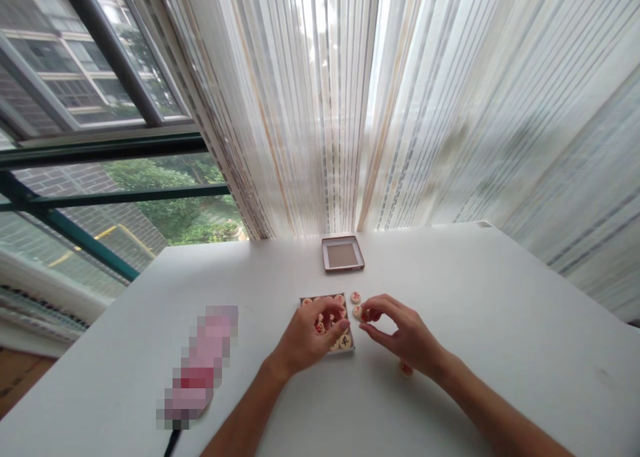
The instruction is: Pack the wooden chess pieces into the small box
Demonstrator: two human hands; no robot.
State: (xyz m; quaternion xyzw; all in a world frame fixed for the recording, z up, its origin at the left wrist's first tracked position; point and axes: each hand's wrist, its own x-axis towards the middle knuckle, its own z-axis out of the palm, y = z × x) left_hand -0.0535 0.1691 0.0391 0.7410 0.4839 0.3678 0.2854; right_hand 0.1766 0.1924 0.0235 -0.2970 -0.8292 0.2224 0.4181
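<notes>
A small shallow box filled with several round cream game pieces with red marks lies on the white table. My left hand rests over the box, fingers curled onto the pieces inside. My right hand is just right of the box and pinches one round piece between thumb and fingers. Another loose piece lies beside the box's far right corner. One more piece sits on the table under my right wrist.
The box's lid, brown inside, lies upside down farther back near the striped curtain. A pink blurred object with a dark cord lies at the front left. A window is at the left.
</notes>
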